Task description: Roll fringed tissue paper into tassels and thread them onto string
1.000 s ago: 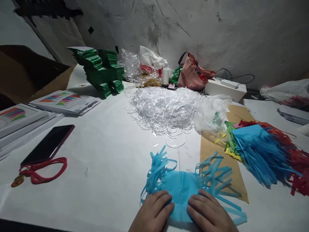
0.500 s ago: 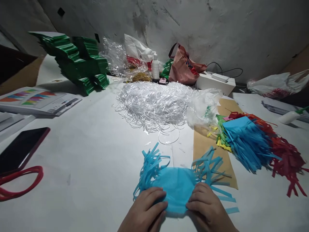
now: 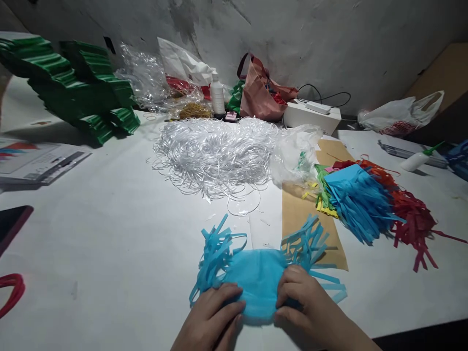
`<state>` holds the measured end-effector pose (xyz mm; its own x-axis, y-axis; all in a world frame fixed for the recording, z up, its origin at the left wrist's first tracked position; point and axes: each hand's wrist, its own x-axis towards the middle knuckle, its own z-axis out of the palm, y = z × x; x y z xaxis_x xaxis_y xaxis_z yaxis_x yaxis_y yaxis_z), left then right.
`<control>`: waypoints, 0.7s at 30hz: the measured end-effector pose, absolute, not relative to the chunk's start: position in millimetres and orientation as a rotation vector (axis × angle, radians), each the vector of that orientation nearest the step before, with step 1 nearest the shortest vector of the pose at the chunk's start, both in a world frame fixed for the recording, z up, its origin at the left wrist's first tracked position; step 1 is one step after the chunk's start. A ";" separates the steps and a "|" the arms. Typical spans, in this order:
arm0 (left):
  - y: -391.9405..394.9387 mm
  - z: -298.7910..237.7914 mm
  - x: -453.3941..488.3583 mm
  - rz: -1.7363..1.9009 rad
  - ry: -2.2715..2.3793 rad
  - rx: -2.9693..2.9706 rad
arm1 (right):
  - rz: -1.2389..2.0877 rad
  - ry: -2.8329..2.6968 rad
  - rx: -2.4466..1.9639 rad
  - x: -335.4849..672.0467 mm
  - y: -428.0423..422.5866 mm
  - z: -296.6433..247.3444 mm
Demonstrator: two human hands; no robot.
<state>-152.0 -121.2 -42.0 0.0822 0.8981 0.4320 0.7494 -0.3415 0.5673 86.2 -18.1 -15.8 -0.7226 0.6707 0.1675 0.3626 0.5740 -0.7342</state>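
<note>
A blue tissue paper sheet [image 3: 256, 273] with fringed strips at both sides lies on the white table near the front. My left hand [image 3: 215, 312] pinches its lower left part, fingers bent over the paper. On the lower right, my right hand [image 3: 303, 304] grips the paper between thumb and fingers; the fingertips are partly hidden. The near edge of the sheet runs between both hands. Cut strips spread past my right hand, some over a brown paper sheet [image 3: 314, 209].
White cord [image 3: 219, 153] lies in a heap beyond, beside a clear plastic bag [image 3: 294, 153]. Fringed blue tissue [image 3: 361, 200] and red tissue [image 3: 415, 214] lie right, near a white glue bottle [image 3: 415, 161]. Green stacked cutouts [image 3: 80, 97] stand left; a phone [image 3: 12, 224] lies at the left edge.
The view has swung to the right, so the phone and red loop slide toward the left edge. My right hand's fingers have curled a little more on the paper's edge.
</note>
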 end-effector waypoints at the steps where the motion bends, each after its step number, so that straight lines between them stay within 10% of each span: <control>1: -120.9 -40.3 -153.1 1.082 1.669 2.162 | 0.967 -2.426 -0.820 87.3 -16.9 -12.8; 21: -105.5 -19.2 -136.4 0.886 1.712 2.399 | 0.732 -2.419 -0.673 85.8 -23.7 -16.1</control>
